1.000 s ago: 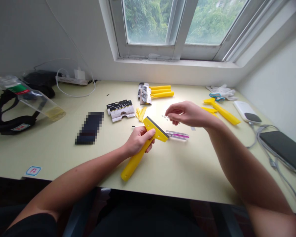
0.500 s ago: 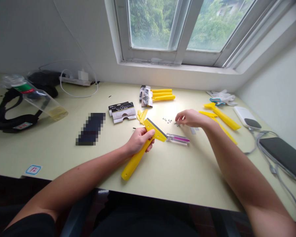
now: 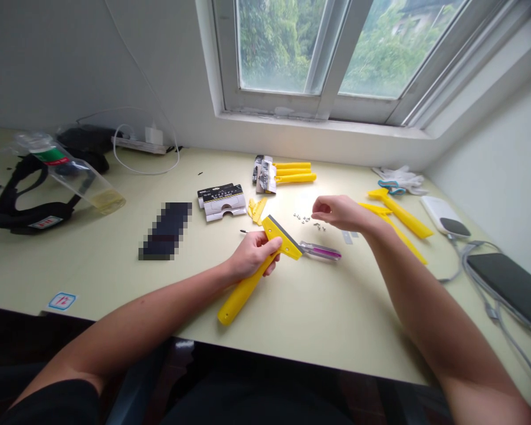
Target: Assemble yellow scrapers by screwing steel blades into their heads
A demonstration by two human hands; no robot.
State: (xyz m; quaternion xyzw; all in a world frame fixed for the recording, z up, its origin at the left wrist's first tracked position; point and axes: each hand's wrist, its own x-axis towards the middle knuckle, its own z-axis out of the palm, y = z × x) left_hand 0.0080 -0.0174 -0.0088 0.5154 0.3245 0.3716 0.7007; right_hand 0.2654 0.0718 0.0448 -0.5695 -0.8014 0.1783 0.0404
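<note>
yellow plastic scraper held over the desk, left hand clenched around its neck. right hand hangs fingers pinched, just beside small metal screws; whether it holds one cannot be told. clear-handled screwdriver lies just beside the scraper's blade.

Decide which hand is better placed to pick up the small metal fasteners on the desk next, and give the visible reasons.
Probably the right: the right hand hovers close beside the small metal fasteners and seems free, while the left hand is farther off, gripping the yellow scraper.
</note>
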